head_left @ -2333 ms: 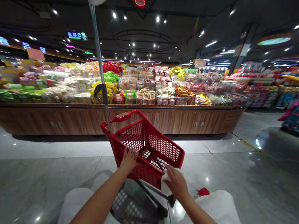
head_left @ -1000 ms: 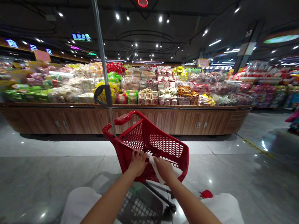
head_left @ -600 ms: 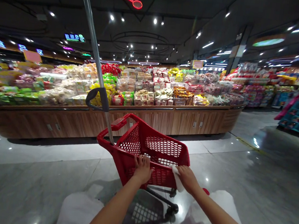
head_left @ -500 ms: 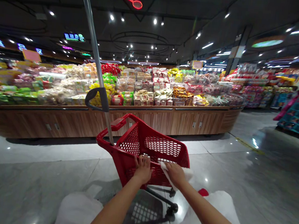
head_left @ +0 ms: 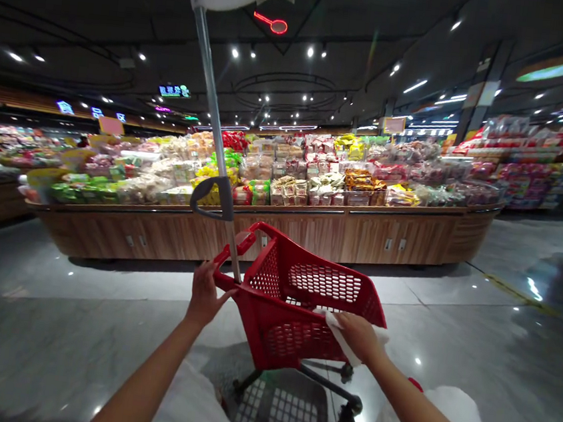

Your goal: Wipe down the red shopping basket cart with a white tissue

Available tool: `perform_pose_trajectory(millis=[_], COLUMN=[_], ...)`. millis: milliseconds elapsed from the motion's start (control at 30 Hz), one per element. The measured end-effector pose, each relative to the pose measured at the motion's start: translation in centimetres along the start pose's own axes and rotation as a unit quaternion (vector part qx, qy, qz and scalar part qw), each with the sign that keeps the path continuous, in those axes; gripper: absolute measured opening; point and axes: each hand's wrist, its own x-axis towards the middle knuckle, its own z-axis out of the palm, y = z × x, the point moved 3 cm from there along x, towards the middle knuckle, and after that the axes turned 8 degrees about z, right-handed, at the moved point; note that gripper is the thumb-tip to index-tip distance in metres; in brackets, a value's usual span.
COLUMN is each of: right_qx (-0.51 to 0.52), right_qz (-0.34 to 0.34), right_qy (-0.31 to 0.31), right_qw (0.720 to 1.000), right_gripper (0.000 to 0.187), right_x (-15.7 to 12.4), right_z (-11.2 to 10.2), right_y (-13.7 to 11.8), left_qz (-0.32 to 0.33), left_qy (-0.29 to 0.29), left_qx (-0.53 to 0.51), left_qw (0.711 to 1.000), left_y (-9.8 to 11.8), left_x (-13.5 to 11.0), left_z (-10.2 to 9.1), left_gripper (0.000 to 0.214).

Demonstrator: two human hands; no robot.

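"Shopping cart (head_left: 271,357) in hand?"

"Yes: right hand (head_left: 358,332) grips a limp white cloth (head_left: 345,345) on its near rim (head_left: 291,309); left hand (head_left: 203,299) holds the handle (head_left: 224,281) by its near corner. I'd judge wiping unfinished; which stretches are done doesn't show."

"Made of?"

"Glossy red plastic, hole-pierced walls (head_left: 324,283). It stands on polished floor (head_left: 97,333), before a wood-grain counter (head_left: 299,236) of packaged snacks (head_left: 288,188)."

The pole (head_left: 212,96) rises just right of the left grip (head_left: 205,297), blocking a straight pass. Between both grips the cart (head_left: 254,334)'s near rim (head_left: 281,307) runs free. Beyond the right grip (head_left: 358,334) there is open room, then the far wall (head_left: 329,263). Outside the left grip lies open floor (head_left: 112,334).
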Motion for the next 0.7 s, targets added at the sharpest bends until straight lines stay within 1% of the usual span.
perform_pose_trajectory(millis=[33, 67, 133, 167, 200, 267, 367, 400, 433, 467, 500, 533, 567, 667, 700], right_qx=[0.001, 0.001, 0.002, 0.004, 0.009, 0.031, 0.081, 0.094, 0.104, 0.111, 0.114, 0.113, 0.106, 0.061, 0.046], right_qz=[0.005, 0.010, 0.015, 0.013, 0.007, -0.015, -0.051, -0.058, -0.064, -0.069, -0.074, -0.075, -0.070, -0.018, 0.003], right_qy=[0.003, 0.005, 0.005, 0.004, 0.005, 0.012, 0.050, 0.069, 0.083, 0.093, 0.096, 0.090, 0.079, 0.049, 0.048], right_qw=[1.000, 1.000, 1.000, 1.000, 1.000, 0.999, 0.994, 0.992, 0.989, 0.987, 0.986, 0.987, 0.989, 0.997, 0.998], right_gripper=[0.028, 0.028, 0.028, 0.028, 0.029, 0.032, 0.037, 0.038, 0.039, 0.039, 0.039, 0.038, 0.037, 0.031, 0.030], right_x=[-0.1, -0.2, 0.3, 0.8, 1.4, 3.2, 5.9, 6.5, 6.9, 7.0, 6.9, 6.6, 6.2, 4.0, 3.3], right_z=[-0.1, -0.3, -0.6, -0.8, -0.9, -1.2, -1.7, -1.9, -2.2, -2.3, -2.4, -2.4, -2.2, -1.5, -1.3], right_y=[0.7, 1.1, 0.9, 0.0, -1.3, -5.3, -11.7, -13.1, -13.9, -14.1, -13.5, -12.3, -10.5, -3.6, -1.3], left_qz=[0.008, 0.020, 0.037, 0.034, 0.024, 0.004, -0.005, -0.008, -0.010, -0.009, -0.003, 0.007, 0.018, 0.039, 0.039], left_qy=[-0.025, -0.052, -0.086, -0.088, -0.084, -0.075, -0.068, -0.066, -0.063, -0.062, -0.063, -0.066, -0.069, -0.065, -0.060], left_qx=[-0.004, -0.013, -0.035, -0.041, -0.044, -0.043, -0.046, -0.047, -0.050, -0.053, -0.057, -0.063, -0.068, -0.081, -0.084], left_qw=[1.000, 0.998, 0.995, 0.995, 0.995, 0.996, 0.997, 0.997, 0.997, 0.997, 0.996, 0.996, 0.995, 0.994, 0.994], left_y=[-0.8, -1.1, -0.6, 0.1, 1.0, 2.9, 5.7, 6.4, 7.1, 7.6, 8.1, 8.6, 9.0, 10.0, 10.3], left_x=[0.7, 1.3, 2.2, 2.6, 2.8, 3.1, 3.4, 3.6, 3.7, 3.8, 3.9, 3.9, 4.0, 4.1, 4.1], left_z=[0.0, 0.1, 0.6, 0.9, 1.2, 1.6, 2.0, 2.1, 2.1, 2.2, 2.3, 2.4, 2.5, 3.1, 3.3], left_gripper=[0.072, 0.072, 0.062, 0.054, 0.047, 0.038, 0.035, 0.035, 0.034, 0.034, 0.033, 0.033, 0.032, 0.030, 0.030])
